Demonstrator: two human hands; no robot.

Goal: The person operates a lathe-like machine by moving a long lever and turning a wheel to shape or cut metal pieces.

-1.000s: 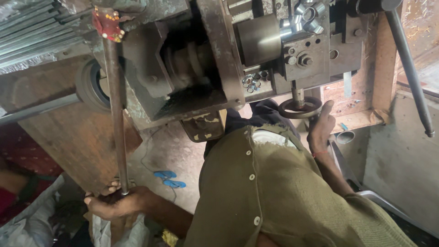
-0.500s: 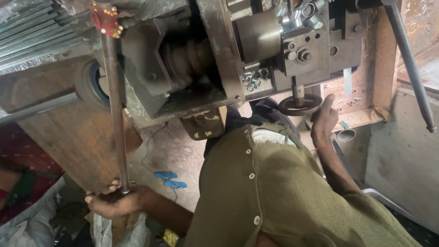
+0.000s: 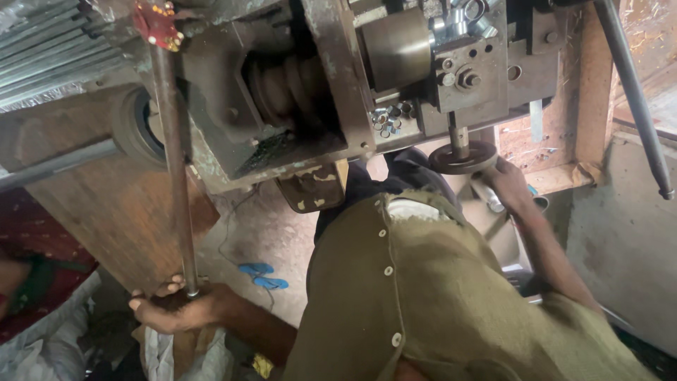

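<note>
The left hand point(image 3: 173, 308) grips the long rusty metal rod point(image 3: 173, 169), the right hand point(image 3: 504, 185) holds the round dark handwheel point(image 3: 463, 156); fingers could get pinched if the wheel spins.

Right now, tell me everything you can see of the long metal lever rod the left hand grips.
The lever rod is a long, slim, round bar of dull, rusty-brown metal. It runs nearly upright from a red fitting on the machine body down to the left hand, which closes around its lower end. It passes in front of the machine's grey housing and a wooden panel.
</note>
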